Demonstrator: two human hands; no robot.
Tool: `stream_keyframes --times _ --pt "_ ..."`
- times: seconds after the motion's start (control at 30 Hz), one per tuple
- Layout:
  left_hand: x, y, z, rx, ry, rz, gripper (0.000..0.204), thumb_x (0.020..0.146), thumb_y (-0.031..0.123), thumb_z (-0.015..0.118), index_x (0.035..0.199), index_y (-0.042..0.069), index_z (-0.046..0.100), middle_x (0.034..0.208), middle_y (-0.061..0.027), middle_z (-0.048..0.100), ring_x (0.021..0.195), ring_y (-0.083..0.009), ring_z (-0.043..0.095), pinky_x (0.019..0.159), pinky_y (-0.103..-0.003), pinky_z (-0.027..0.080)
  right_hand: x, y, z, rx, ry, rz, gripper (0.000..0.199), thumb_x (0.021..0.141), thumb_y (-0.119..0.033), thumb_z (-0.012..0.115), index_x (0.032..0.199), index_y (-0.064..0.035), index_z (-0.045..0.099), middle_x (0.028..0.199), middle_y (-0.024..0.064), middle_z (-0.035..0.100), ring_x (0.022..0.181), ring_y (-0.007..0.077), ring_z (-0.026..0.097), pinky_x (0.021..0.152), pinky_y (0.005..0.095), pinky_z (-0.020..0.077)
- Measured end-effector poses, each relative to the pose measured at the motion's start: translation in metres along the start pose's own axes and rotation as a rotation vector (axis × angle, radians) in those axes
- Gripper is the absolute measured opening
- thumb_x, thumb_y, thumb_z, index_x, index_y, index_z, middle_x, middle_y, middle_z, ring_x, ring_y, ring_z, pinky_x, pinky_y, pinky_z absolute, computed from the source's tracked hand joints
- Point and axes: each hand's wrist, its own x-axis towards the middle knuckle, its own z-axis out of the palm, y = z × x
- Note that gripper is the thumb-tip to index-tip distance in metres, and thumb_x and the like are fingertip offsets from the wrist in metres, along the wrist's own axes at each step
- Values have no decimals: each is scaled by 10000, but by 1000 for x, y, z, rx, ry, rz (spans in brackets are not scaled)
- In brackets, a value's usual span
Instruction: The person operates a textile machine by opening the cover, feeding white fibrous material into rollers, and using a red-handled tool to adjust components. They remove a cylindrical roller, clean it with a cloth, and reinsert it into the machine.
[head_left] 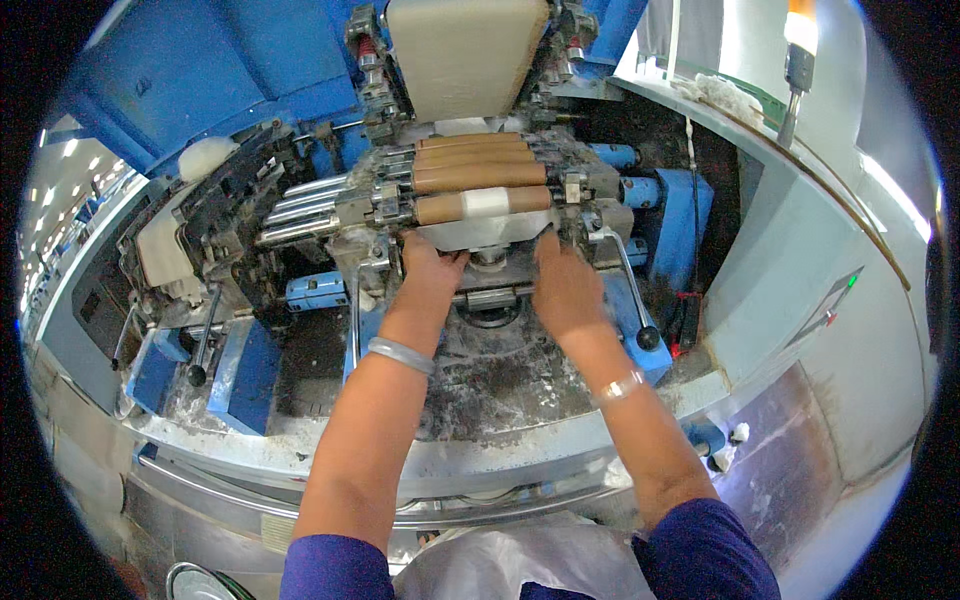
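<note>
A shiny, grey-white metal plate (482,234) spans the machine just below the front brown roller (437,209), with one end at each of my hands. My left hand (432,262) is closed at the plate's left end, its fingertips partly hidden. At the other end, my right hand (566,288) is closed with its fingers pointing up at the plate's corner. A white band of fibre (486,203) lies over the middle of the front roller. Several more brown rollers (478,178) are stacked behind it. Below the plate, between my hands, is a round metal fitting (490,257).
A lever with a black knob (648,338) stands right of my right hand. Another black-knobbed lever (197,375) is at left. The blue cover (230,75) is raised behind. Fibre dust coats the machine bed (510,370). A front rail (450,518) runs before me.
</note>
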Motion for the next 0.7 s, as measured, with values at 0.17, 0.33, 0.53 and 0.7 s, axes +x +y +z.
stream_keyframes --times 0.17,0.33,0.53,0.7 --pt "10 -5 -9 -134 -107 1 607 940 538 276 1388 133 338 1416 -111 350 1289 -323 344 1083 -509 237 -73 4 -1 79 -461 -98 476 753 -79 642 1204 -85 491 987 204 619 866 383 615 745 454 492" --pt "13 -5 -10 -153 -98 31 568 942 517 265 1364 157 384 1414 -89 369 1296 -311 344 1074 -506 249 -20 40 57 1016 -29 247 601 800 -114 653 1344 -76 403 1221 129 561 958 280 597 780 405 481" --pt "12 3 -6 -207 -210 -76 572 946 517 234 1363 156 385 1439 -87 347 1312 -311 330 1071 -520 238 65 52 139 1704 68 699 382 810 -57 600 1168 -50 468 1141 104 519 1085 291 505 938 468 403" --pt "9 -1 1 22 -130 112 546 950 487 244 1334 129 393 1383 -111 374 1253 -310 365 1017 -527 281 71 62 147 1971 2 811 246 786 -35 595 1019 -46 516 1009 108 511 885 248 510 849 422 431"
